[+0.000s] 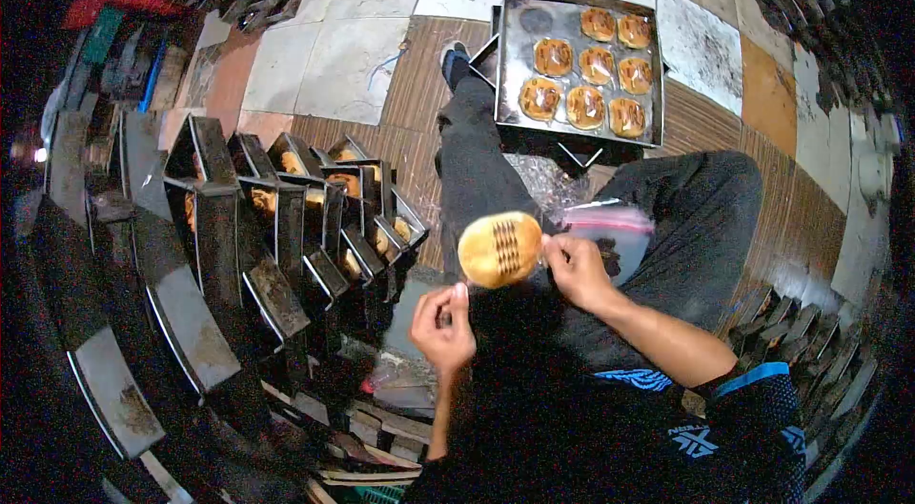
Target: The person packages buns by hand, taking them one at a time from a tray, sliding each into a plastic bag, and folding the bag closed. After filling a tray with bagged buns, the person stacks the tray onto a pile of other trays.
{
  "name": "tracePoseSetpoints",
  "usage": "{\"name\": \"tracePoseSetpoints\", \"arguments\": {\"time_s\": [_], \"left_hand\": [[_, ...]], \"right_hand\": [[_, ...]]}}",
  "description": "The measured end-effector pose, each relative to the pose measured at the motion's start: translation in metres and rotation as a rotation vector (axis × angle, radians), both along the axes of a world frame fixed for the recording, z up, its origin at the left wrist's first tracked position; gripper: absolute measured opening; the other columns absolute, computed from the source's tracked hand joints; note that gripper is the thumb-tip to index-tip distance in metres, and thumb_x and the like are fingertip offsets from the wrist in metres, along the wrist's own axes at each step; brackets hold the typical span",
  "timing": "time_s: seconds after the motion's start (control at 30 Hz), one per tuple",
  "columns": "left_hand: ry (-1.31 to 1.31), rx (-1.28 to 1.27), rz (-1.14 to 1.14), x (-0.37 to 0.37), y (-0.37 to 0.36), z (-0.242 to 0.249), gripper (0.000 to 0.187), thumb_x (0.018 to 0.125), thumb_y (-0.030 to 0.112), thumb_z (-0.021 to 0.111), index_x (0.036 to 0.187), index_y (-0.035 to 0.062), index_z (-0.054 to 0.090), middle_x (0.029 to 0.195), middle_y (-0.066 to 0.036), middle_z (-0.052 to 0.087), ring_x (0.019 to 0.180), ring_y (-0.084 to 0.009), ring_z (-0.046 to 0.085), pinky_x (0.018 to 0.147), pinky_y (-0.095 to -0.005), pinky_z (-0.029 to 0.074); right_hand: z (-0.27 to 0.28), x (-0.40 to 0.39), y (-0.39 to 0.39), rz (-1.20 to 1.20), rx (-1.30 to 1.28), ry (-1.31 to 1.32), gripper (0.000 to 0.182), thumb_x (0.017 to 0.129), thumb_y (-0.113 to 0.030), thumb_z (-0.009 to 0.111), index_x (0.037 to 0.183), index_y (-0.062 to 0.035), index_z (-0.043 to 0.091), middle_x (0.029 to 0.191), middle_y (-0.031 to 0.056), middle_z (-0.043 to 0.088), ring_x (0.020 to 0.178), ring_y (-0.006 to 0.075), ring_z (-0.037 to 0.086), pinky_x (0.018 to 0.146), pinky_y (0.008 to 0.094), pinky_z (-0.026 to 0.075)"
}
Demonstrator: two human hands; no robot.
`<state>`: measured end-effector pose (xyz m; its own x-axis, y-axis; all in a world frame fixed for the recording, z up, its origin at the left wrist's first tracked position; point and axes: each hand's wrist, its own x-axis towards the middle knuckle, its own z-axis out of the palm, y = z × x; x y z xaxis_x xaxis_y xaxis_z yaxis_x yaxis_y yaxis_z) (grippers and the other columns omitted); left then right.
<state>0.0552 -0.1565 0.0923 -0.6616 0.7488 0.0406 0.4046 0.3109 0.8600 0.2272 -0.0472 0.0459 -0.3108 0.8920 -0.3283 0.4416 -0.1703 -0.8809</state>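
A round golden bun [500, 250] with a dark grid pattern on it hangs between my two hands, above my lap. My left hand [445, 325] is closed in a pinch just below the bun's lower left edge; what it pinches is too small to make out. At the bun's right edge my right hand [578, 271] is also pinched closed, seemingly on a clear wrapping around the bun. A plastic bag with a pink strip [607, 223] lies on my lap behind my right hand.
Ahead on the floor, a square metal tray [579, 133] holds several buns, stacked on other trays. Many dark metal trays [200, 332] are stacked crosswise at the left, some with buns [344, 184] inside. More trays [810, 361] stand at the right. My outstretched leg [477, 151] lies beside the square tray.
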Motion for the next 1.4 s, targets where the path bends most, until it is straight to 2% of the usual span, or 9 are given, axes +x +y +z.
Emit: {"name": "tracePoseSetpoints", "arguments": {"time_s": [0.17, 0.3, 0.5, 0.7, 0.77, 0.9, 0.97, 1.17, 1.4], "left_hand": [[-0.178, 0.118, 0.14, -0.004, 0.024, 0.043, 0.011, 0.091, 0.006, 0.063, 0.084, -0.0018, 0.064, 0.072, -0.005, 0.062, 0.057, -0.0084, 0.054, 0.052, -0.0225, 0.045], [-0.241, 0.093, 0.031, -0.041, 0.084, 0.039, 0.017, 0.094, 0.014, 0.062, 0.085, 0.0001, 0.065, 0.067, 0.0, 0.059, 0.054, -0.004, 0.048, 0.049, -0.0207, 0.039], [-0.288, 0.215, 0.156, -0.034, 0.111, 0.036, 0.015, 0.096, 0.013, 0.052, 0.093, 0.0002, 0.059, 0.081, 0.001, 0.053, 0.07, -0.0065, 0.043, 0.064, -0.0209, 0.034], [-0.143, 0.107, 0.034, -0.01, 0.128, -0.023, 0.015, 0.088, 0.016, 0.063, 0.082, 0.0034, 0.058, 0.076, 0.0, 0.048, 0.068, -0.0087, 0.041, 0.06, -0.0228, 0.032], [0.124, 0.089, -0.042, -0.015, 0.137, -0.029, 0.021, 0.085, 0.019, 0.068, 0.076, 0.0032, 0.058, 0.073, -0.001, 0.044, 0.061, -0.0097, 0.039, 0.053, -0.0229, 0.03], [0.088, -0.056, 0.038, -0.013, 0.149, -0.02, 0.014, 0.09, 0.009, 0.058, 0.08, 0.0008, 0.052, 0.078, -0.003, 0.049, 0.073, -0.012, 0.045, 0.068, -0.0254, 0.037], [0.083, -0.069, 0.041, -0.008, 0.154, -0.021, 0.014, 0.09, 0.009, 0.057, 0.08, 0.0009, 0.052, 0.078, -0.003, 0.049, 0.074, -0.0128, 0.045, 0.071, -0.0263, 0.037], [0.353, -0.1, -0.006, -0.01, 0.168, -0.022, 0.02, 0.089, 0.012, 0.063, 0.078, -0.0014, 0.053, 0.074, -0.004, 0.046, 0.067, -0.0136, 0.042, 0.06, -0.0251, 0.034], [0.492, -0.09, -0.021, 0.0, 0.168, -0.032, 0.024, 0.089, 0.016, 0.066, 0.077, -0.0022, 0.056, 0.074, -0.006, 0.05, 0.066, -0.0165, 0.045, 0.059, -0.0295, 0.035]], "right_hand": [[0.071, 0.016, 0.053, 0.037, 0.296, -0.007, 0.013, 0.081, -0.015, 0.073, 0.086, -0.004, 0.072, 0.075, 0.0132, 0.064, 0.071, 0.0273, 0.062, 0.065, 0.0391, 0.047], [0.092, -0.034, 0.081, 0.539, 0.71, 0.108, 0.049, 0.072, -0.017, 0.08, 0.118, -0.0077, 0.063, 0.106, 0.0145, 0.068, 0.103, 0.0272, 0.064, 0.087, 0.0393, 0.048], [0.03, -0.034, 0.197, 0.325, -0.211, 0.191, 0.064, 0.071, -0.051, 0.078, 0.112, -0.0041, 0.062, 0.1, 0.0131, 0.067, 0.092, 0.0215, 0.063, 0.076, 0.0364, 0.051], [-0.136, 0.096, 0.414, 0.441, 0.312, -0.831, 0.072, 0.092, -0.062, 0.042, 0.116, 0.0043, 0.053, 0.112, 0.0272, 0.06, 0.099, 0.044, 0.06, 0.088, 0.0499, 0.047], [-0.159, 0.177, 0.445, 0.667, 0.202, -0.979, 0.077, 0.08, -0.062, 0.061, 0.115, 0.0064, 0.054, 0.114, 0.0286, 0.059, 0.103, 0.0441, 0.059, 0.088, 0.048, 0.048], [-0.304, 0.309, 0.401, 0.395, -0.312, -0.933, 0.073, 0.075, -0.048, 0.066, 0.126, 0.0016, 0.051, 0.11, 0.0208, 0.065, 0.095, 0.036, 0.063, 0.085, 0.0424, 0.051], [-0.282, 0.271, 0.316, -0.278, -0.585, -0.197, 0.05, 0.08, -0.033, 0.065, 0.116, 0.0011, 0.059, 0.101, 0.0209, 0.067, 0.093, 0.0348, 0.064, 0.084, 0.0428, 0.05], [-0.339, 0.247, 0.186, -0.669, 0.17, -0.173, 0.06, 0.073, 0.004, 0.046, 0.133, 0.0015, 0.047, 0.095, 0.0128, 0.061, 0.069, 0.0158, 0.054, 0.063, 0.0281, 0.046], [-0.339, 0.267, 0.036, -1.106, 0.22, -0.012, 0.057, 0.074, 0.002, 0.047, 0.131, 0.0024, 0.048, 0.12, 0.0153, 0.056, 0.109, 0.0253, 0.055, 0.094, 0.0322, 0.043]]}}
